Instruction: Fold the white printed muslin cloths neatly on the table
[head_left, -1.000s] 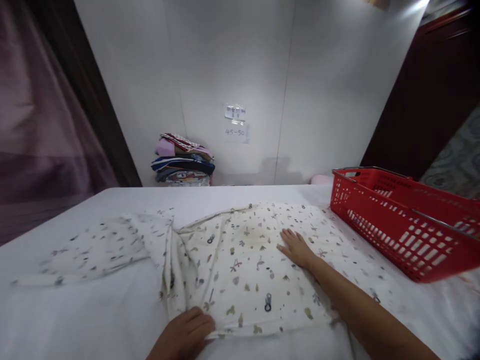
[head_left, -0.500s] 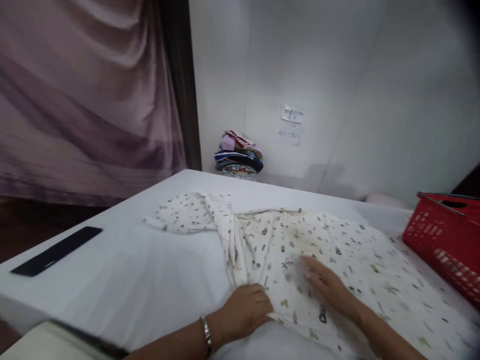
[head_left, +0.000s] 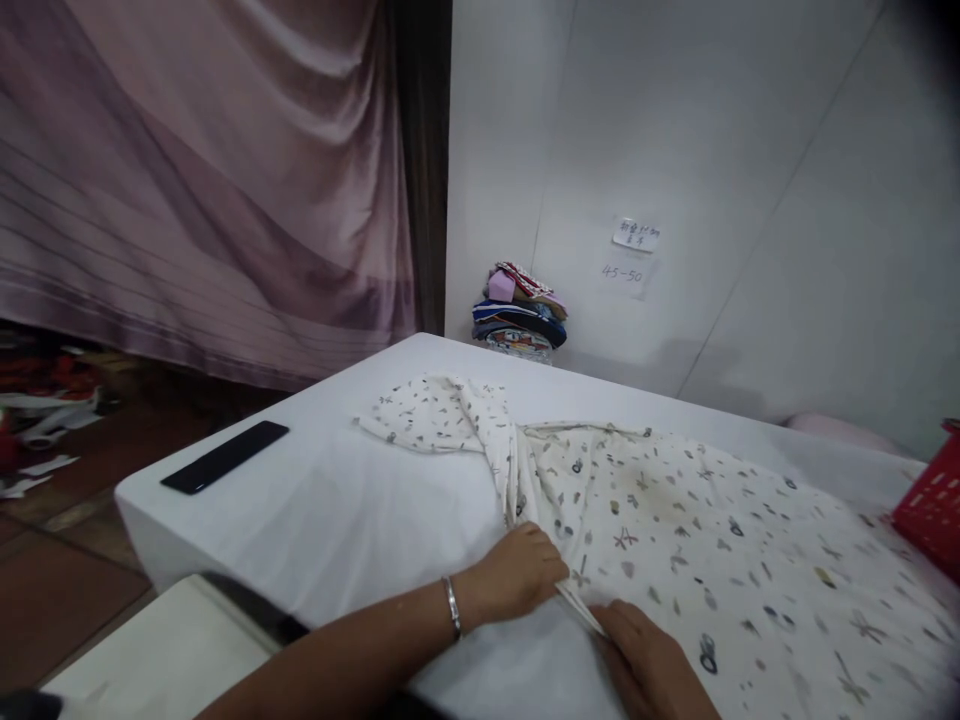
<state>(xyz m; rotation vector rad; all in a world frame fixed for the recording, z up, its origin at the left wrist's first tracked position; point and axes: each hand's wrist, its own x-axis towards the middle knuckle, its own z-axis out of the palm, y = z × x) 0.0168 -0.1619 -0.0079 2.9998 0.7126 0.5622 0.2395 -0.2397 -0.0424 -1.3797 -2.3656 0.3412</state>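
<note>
While the left hand point(head_left: 519, 573) grips its edge, patterned cloth point(head_left: 675, 530) spreads beyond

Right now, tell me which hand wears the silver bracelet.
The left hand, holding the printed fabric, has the silver bracelet around its wrist; none shows on the right hand.

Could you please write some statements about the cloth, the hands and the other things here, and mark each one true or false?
1. The left hand and right hand are at the near edge of the patterned cloth. True.
2. A bracelet is on the right arm. False: the bracelet is on the left arm.
3. The flat black object lies apart from the cloth. True.
4. The basket is blue. False: the basket is red.
5. Folded fabrics are piled beyond the table. True.
</note>
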